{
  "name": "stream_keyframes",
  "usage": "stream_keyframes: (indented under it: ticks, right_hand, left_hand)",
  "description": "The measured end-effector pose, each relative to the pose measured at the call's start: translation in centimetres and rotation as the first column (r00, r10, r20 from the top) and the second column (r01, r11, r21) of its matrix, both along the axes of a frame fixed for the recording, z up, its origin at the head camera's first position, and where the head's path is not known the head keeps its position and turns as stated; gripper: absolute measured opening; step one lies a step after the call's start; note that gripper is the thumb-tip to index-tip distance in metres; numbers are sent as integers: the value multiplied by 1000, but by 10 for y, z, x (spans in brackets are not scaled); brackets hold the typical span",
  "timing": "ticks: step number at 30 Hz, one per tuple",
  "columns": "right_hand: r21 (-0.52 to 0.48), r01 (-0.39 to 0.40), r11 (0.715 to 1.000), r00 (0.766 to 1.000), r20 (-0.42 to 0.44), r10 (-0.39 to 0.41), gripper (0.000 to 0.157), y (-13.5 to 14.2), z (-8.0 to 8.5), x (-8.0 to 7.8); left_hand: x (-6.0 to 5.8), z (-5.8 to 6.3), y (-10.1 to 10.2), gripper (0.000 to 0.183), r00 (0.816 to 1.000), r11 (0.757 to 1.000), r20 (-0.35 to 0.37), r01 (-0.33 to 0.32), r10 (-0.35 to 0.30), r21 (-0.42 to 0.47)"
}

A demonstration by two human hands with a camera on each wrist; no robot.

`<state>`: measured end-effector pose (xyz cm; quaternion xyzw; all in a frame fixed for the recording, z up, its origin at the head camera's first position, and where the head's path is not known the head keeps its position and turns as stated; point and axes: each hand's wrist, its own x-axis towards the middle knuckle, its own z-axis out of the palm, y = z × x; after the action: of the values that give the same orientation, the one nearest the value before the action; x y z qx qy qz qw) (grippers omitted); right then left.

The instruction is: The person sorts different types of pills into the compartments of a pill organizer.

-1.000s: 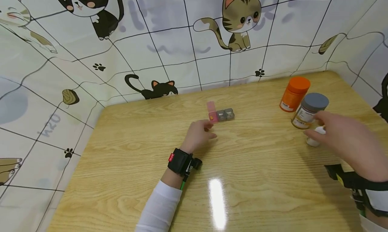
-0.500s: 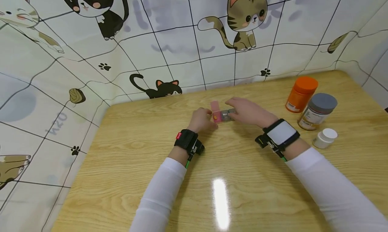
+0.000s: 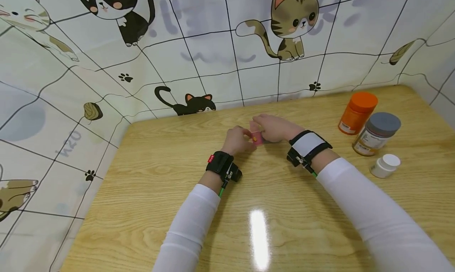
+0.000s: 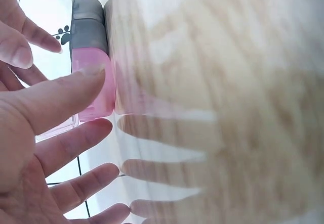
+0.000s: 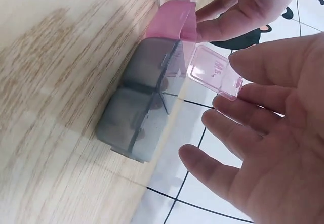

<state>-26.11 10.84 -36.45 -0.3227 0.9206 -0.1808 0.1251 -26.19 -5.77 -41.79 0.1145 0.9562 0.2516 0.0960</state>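
Note:
A small pill organizer [image 5: 144, 64] lies on the wooden table, with grey compartments and a pink one [image 5: 169, 19] at its left end. The pink lid [image 5: 212, 72] is raised, and something yellow shows inside that compartment in the head view. My left hand [image 3: 237, 141] holds the pink end between thumb and index finger, its other fingers spread. My right hand [image 3: 279, 129] is at the raised lid, thumb tip at the lid's edge and fingers loosely extended behind it. In the head view this hand hides most of the grey compartments, whose lids are down in the right wrist view.
At the right of the table [image 3: 142, 224] stand an orange bottle [image 3: 357, 113], a grey-lidded jar [image 3: 376, 133] and a small white bottle [image 3: 385, 165]. A wall covering with cat drawings [image 3: 199, 58] rises behind the table's back edge.
My right hand has moved left from the small white bottle to the organizer's grey part, then on to the pink lid. My left hand stays at the pink end.

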Motion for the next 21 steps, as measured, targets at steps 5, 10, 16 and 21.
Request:
stream_keyframes:
  ticks: [5, 10, 16, 21]
  right_hand:
    - [-30, -29, 999, 997, -68, 27, 44, 2, -2, 10]
    - [-34, -73, 997, 986, -150, 68, 30, 7, -10, 31]
    - [13, -67, 998, 978, -195, 68, 42, 9, -23, 47]
    - [95, -68, 993, 959, -269, 91, 39, 9, -29, 51]
  left_hand:
    - [-7, -12, -2, 36, 999, 999, -30, 22, -23, -26]
    - [7, 7, 2, 36, 999, 999, -24, 28, -29, -38]
    - [14, 14, 2, 35, 999, 999, -26, 20, -21, -44]
    - [14, 14, 3, 35, 1000, 999, -15, 21, -22, -43]
